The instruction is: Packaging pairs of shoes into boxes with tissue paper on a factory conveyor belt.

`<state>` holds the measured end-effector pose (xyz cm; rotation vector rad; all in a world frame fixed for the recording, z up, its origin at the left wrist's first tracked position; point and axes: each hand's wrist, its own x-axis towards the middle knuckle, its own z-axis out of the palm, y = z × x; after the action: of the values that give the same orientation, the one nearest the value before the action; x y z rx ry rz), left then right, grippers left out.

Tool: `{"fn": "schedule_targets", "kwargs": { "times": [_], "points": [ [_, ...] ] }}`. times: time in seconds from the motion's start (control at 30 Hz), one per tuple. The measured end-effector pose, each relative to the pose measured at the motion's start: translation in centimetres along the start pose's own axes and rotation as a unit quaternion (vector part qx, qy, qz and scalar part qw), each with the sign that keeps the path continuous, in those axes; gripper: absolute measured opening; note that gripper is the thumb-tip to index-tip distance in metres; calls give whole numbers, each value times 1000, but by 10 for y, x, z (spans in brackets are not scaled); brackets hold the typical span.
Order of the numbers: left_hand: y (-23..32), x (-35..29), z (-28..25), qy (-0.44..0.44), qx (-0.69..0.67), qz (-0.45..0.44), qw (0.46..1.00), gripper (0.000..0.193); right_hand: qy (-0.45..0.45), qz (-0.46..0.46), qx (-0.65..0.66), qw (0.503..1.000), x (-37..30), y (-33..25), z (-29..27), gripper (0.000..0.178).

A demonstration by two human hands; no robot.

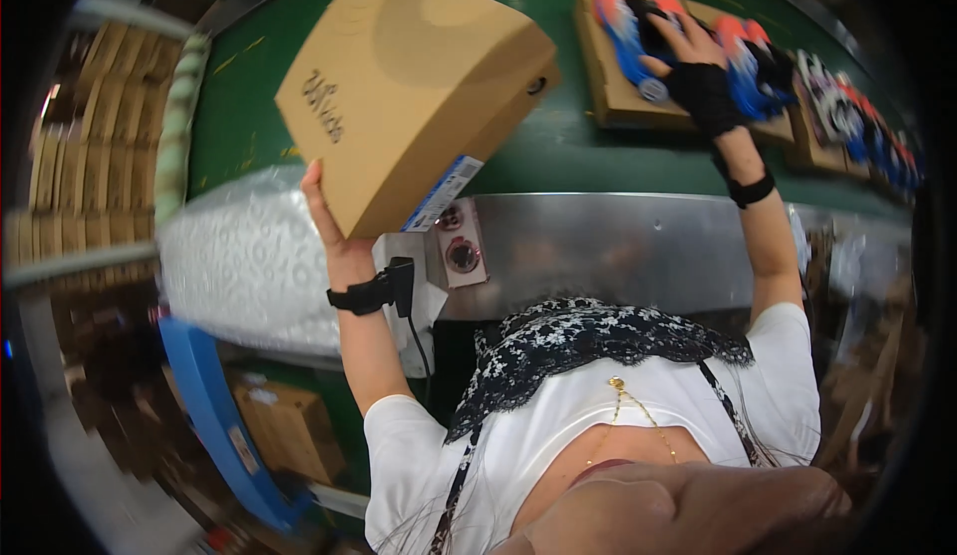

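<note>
My left hand (324, 206) supports a closed brown cardboard shoe box (409, 86), tilted above the green work surface. The thumb lies along the box's near left edge, and the other fingers are mostly hidden by it. A blue and white label (442, 194) is on the box's near side. My right hand (695, 71), in a black fingerless glove, reaches over a pair of blue and orange sports shoes. Its fingers are spread across the dark upper of the left shoe (626, 36). The right shoe (755, 71) lies beside it. Both rest on a flat brown carton (628, 111).
More shoes (847, 106) on cartons line the belt-like green surface (518, 156) to the right. A metal edge (588, 246) runs nearer me. Clear plastic wrap (239, 256) bulges at left, above a blue frame (214, 405). Cardboard boxes (95, 171) fill racks at far left.
</note>
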<state>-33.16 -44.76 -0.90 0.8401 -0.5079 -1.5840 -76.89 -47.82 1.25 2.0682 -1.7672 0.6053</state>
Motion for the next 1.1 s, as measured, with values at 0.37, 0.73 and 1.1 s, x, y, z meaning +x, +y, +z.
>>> {"fn": "schedule_targets", "kwargs": {
  "times": [0.37, 0.73, 1.1],
  "points": [
    [23, -228, -111, 409, -140, 309, 847, 65, -288, 105, 12, 952, 14, 73, 54, 56],
    [-84, -322, -258, 599, -226, 260, 723, 84, -256, 48, -7, 965, -10, 49, 12, 56],
    [-15, -154, -124, 561, 288, 311, 710, 30, -211, 5, 38, 977, -15, -16, -56, 45]
  ]
}}
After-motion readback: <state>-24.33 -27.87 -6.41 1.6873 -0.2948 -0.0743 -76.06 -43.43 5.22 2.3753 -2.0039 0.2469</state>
